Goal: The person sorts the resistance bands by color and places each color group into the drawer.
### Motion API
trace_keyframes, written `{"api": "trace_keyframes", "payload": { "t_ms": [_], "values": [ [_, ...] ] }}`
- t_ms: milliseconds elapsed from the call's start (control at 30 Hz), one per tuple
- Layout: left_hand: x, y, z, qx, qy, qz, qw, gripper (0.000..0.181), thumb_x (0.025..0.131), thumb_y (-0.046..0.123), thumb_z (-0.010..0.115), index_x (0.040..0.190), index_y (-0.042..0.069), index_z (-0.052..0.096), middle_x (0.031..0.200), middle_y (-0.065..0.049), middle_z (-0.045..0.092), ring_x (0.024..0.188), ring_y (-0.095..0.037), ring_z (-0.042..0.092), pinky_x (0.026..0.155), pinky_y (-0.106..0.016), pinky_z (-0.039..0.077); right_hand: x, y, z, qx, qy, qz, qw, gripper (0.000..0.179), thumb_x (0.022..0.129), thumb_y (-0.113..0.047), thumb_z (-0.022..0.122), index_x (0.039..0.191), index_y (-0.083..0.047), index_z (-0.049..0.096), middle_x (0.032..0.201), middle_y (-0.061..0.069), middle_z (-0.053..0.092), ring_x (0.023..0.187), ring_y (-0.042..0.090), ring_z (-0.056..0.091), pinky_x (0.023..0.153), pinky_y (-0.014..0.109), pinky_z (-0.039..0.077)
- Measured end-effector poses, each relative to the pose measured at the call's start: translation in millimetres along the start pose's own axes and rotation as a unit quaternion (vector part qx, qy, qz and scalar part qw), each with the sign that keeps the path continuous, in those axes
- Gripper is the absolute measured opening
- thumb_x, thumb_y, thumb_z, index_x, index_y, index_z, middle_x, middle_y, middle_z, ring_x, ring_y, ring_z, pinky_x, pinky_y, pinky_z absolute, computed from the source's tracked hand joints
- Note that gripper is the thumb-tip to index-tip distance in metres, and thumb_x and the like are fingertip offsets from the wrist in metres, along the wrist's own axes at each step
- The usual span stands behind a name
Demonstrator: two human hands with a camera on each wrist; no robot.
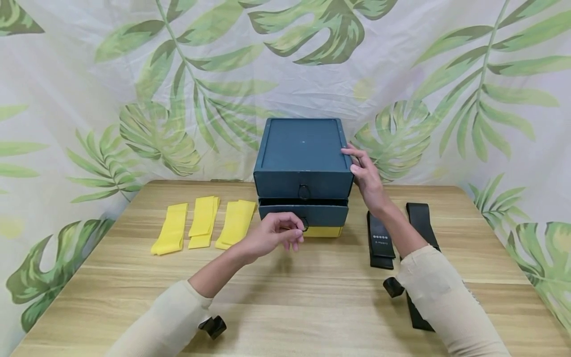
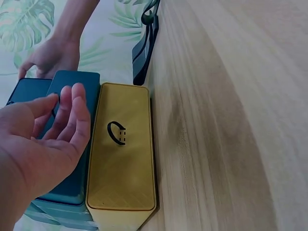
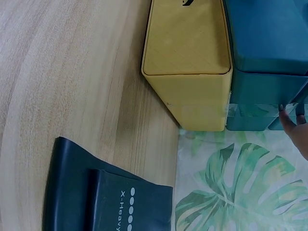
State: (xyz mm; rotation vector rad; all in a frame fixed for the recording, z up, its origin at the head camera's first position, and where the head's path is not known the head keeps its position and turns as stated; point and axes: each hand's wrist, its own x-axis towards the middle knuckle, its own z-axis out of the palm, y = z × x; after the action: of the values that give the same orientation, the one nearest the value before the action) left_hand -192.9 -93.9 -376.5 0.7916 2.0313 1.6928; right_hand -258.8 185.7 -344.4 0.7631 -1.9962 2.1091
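A stack of drawer boxes stands at the table's back: a blue top box [image 1: 303, 146], a blue middle drawer [image 1: 330, 214] pulled out slightly, and a yellow bottom box [image 2: 122, 163]. My left hand [image 1: 277, 232] is at the front of the middle drawer, thumb and index finger pinching its black ring pull [image 1: 305, 224]. With fingers extended, my right hand [image 1: 368, 181] rests against the right side and top edge of the top box. The bottom box's own black ring [image 2: 115, 133] hangs free in the left wrist view.
Three folded yellow resistance bands [image 1: 170, 229] lie left of the stack. Black resistance bands [image 1: 381, 240] lie to the right, one marked X-Heavy, another partly under my right forearm. A leaf-patterned cloth [image 1: 214, 99] hangs behind the wooden table [image 1: 303, 297].
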Motion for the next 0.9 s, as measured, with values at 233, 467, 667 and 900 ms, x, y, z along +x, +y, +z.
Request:
{"api": "trace_keyframes", "payload": {
  "t_ms": [233,467,667,900],
  "values": [
    [-15.1,3.9,3.6,0.013,-0.072,0.024,0.997,0.01,0.106,0.002,0.057,0.11,-0.004,0.064,0.097,-0.011,0.072,0.081,-0.048,0.068,0.067,-0.033,0.059,0.4,-0.1,2.0,0.004,0.003,-0.012,0.9999,0.044,0.101,-0.019,0.04,0.142,-0.005,0.05,0.171,0.014,0.018,0.159,0.033,0.01,0.126,0.061,0.01],
    [-31.3,7.5,10.2,0.016,-0.117,0.027,0.9927,0.012,0.105,0.001,0.057,0.114,-0.005,0.063,0.102,-0.025,0.07,0.082,-0.052,0.065,0.071,-0.039,0.061,-0.1,-0.2,2.6,0.001,0.004,-0.018,0.9998,0.045,0.101,-0.018,0.04,0.142,-0.004,0.05,0.171,0.017,0.017,0.159,0.035,0.012,0.125,0.06,0.013],
    [-43.5,9.7,18.8,0.005,-0.124,0.021,0.9921,0.011,0.106,0.002,0.055,0.113,-0.004,0.062,0.101,-0.029,0.068,0.083,-0.055,0.064,0.073,-0.043,0.062,-0.2,0.5,1.7,0.001,0.005,-0.021,0.9998,0.043,0.101,-0.018,0.04,0.141,-0.007,0.052,0.17,0.018,0.017,0.159,0.034,0.011,0.125,0.061,0.011],
    [-51.9,11.2,24.4,-0.002,-0.135,0.021,0.9906,0.015,0.109,0.005,0.05,0.112,-0.004,0.061,0.099,-0.03,0.066,0.082,-0.056,0.063,0.069,-0.031,0.059,0.1,0.4,2.5,0.002,0.003,-0.022,0.9997,0.043,0.101,-0.017,0.04,0.141,-0.007,0.052,0.17,0.018,0.017,0.159,0.034,0.011,0.125,0.06,0.012]
  ]
}}
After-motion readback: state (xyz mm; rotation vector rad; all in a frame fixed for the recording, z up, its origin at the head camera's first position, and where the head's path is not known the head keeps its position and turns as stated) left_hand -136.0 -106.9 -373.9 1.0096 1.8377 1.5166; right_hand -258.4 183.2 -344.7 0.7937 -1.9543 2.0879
